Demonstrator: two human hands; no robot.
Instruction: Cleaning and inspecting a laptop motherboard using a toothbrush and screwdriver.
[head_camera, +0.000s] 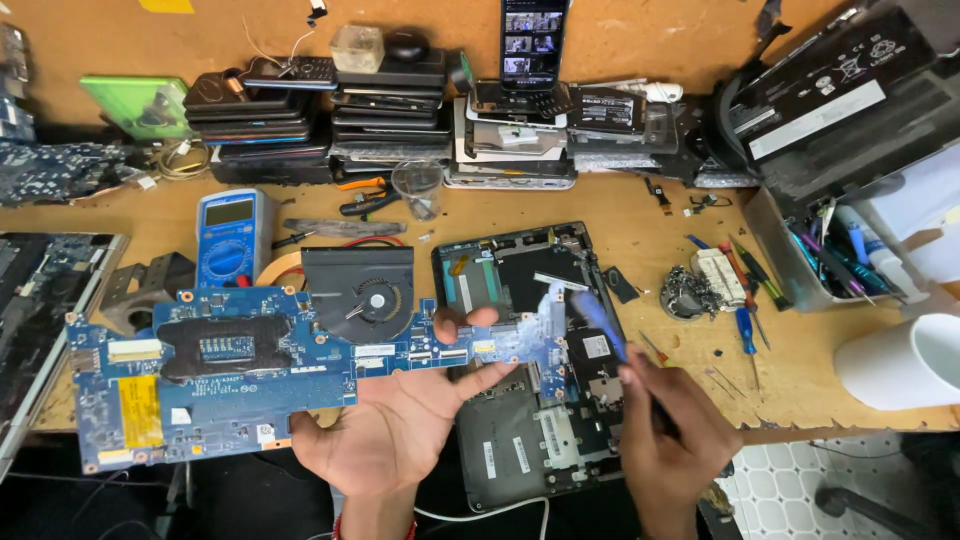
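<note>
The left hand (395, 425) lies palm-up under the long blue circuit board (240, 370), thumb and fingers clamped on its near edge – the board held level above the wooden surface (650, 225), its long axis running left to right, most of it overhanging to the left. The right hand (672, 430), just right of the board's narrow end, is closed around a blue-tipped tool (598, 318) that blurs over that end. Beyond the board sit a round black fan (362, 285) and an opened dark laptop base (530, 400) – matte, hard-edged plastic.
</note>
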